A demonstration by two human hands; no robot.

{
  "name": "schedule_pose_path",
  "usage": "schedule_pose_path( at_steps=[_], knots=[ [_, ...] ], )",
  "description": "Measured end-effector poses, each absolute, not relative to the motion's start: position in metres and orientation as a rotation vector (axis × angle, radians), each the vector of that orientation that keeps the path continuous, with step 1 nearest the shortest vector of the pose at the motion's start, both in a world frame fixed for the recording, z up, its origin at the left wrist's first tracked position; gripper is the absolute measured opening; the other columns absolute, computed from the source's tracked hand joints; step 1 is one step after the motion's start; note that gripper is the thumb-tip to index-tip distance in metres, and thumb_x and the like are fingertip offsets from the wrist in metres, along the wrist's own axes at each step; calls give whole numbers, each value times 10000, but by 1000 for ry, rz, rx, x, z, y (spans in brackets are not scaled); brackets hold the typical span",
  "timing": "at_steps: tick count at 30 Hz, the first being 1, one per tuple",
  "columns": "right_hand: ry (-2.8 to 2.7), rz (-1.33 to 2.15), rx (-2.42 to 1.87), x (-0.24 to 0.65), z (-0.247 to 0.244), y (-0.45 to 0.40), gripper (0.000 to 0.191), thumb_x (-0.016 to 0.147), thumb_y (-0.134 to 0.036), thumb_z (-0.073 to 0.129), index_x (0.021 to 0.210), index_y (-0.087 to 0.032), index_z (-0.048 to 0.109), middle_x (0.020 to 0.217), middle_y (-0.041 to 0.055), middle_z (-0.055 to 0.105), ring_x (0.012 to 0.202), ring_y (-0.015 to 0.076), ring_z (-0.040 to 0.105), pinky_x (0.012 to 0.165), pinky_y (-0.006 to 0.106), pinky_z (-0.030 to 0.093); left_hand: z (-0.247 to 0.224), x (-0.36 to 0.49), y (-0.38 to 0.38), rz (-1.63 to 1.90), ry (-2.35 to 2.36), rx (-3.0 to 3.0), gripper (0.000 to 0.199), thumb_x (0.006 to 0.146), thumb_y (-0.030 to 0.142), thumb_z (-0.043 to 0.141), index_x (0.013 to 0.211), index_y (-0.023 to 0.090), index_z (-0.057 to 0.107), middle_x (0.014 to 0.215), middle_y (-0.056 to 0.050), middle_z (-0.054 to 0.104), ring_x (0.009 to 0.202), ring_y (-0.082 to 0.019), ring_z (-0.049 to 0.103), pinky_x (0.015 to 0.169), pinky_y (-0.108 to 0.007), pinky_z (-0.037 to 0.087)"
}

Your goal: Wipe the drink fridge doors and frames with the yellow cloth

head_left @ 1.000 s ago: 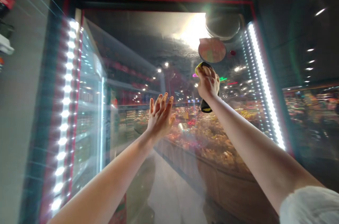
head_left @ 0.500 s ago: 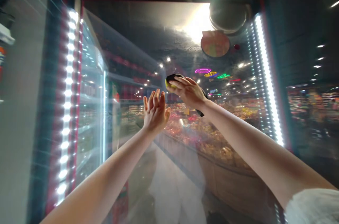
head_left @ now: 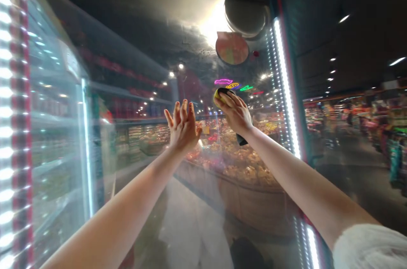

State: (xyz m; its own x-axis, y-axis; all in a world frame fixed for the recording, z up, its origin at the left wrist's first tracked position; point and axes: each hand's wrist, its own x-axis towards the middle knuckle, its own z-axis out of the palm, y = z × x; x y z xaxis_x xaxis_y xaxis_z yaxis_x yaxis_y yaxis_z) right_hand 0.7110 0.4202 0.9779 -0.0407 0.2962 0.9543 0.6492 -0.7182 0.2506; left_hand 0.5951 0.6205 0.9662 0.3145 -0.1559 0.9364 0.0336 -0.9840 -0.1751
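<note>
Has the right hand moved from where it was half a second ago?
Yes. The right hand and its cloth have shifted rightward, closer to the right-side light strip.

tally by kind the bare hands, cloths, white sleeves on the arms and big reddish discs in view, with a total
Bare hands: 2 (left hand, right hand)
Black-and-yellow cloth: 1, under the right hand
White sleeve: 1, on the right arm
Big reddish disc: 1
Total: 5
</note>
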Motion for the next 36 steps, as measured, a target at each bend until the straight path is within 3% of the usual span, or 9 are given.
schedule_pose_path(
  at_steps=[3,8,14,17,21,24,29,34,36],
  knots=[
    [-719,-1770,-1914,728,989,400,589,964,-108,426,1505,-327,504,1598,-10,467,1499,243,362,1196,479,388,961,599,617,-1731,196,-2384,760,888,241,594,1588,224,299,1690,-172,244,1572,-408,154,1229,-729,32],
    [-377,-1706,-1879,734,951,400,582,932,-123,466,1492,-271,528,1583,82,477,1466,314,394,1138,566,430,947,602,619,-1697,334,-2308,681,919,237,569,1565,216,356,1670,-189,290,1570,-383,188,1235,-719,74],
    [-690,-1863,-1948,743,990,392,624,948,-119,458,1508,-393,480,1589,-37,474,1484,235,378,1229,516,330,942,629,585,-1745,489,-2274,645,925,224,571,1547,235,401,1653,-151,343,1569,-333,221,1271,-662,76],
    [-503,-1836,-1917,764,1001,363,587,965,-127,426,1512,-332,490,1580,-1,487,1480,251,386,1218,528,348,936,640,571,-1758,534,-2259,630,932,213,562,1541,237,406,1651,-138,348,1566,-316,236,1279,-652,68],
    [-330,-1814,-1870,776,962,348,536,969,-132,407,1483,-208,540,1547,93,517,1452,274,417,1181,494,407,928,647,564,-1787,561,-2233,628,936,209,555,1543,217,392,1636,-154,371,1560,-310,251,1278,-659,55],
    [-471,-1848,-1914,772,951,352,548,949,-125,434,1470,-246,555,1552,67,512,1447,259,419,1193,477,391,929,653,559,-1789,582,-2225,663,935,224,562,1564,197,355,1626,-176,380,1560,-325,245,1269,-679,20],
    [-555,-1834,-1997,777,998,334,549,997,-122,389,1514,-276,493,1601,19,451,1494,212,342,1238,429,323,935,663,549,-1806,646,-2199,722,953,251,551,1609,201,254,1638,-167,360,1561,-312,242,1281,-651,47],
    [-253,-1741,-1995,783,980,323,539,1008,-116,373,1539,-163,456,1571,163,459,1427,286,410,1182,485,377,934,674,551,-1878,715,-2127,734,939,222,560,1609,173,262,1639,-187,339,1556,-327,248,1281,-634,88],
    [-217,-1740,-1966,782,966,333,533,1002,-130,408,1529,-164,475,1552,176,478,1398,313,434,1167,504,391,934,680,550,-1908,780,-2066,753,932,217,572,1614,177,255,1634,-180,352,1552,-328,259,1281,-633,82]
  ],
)
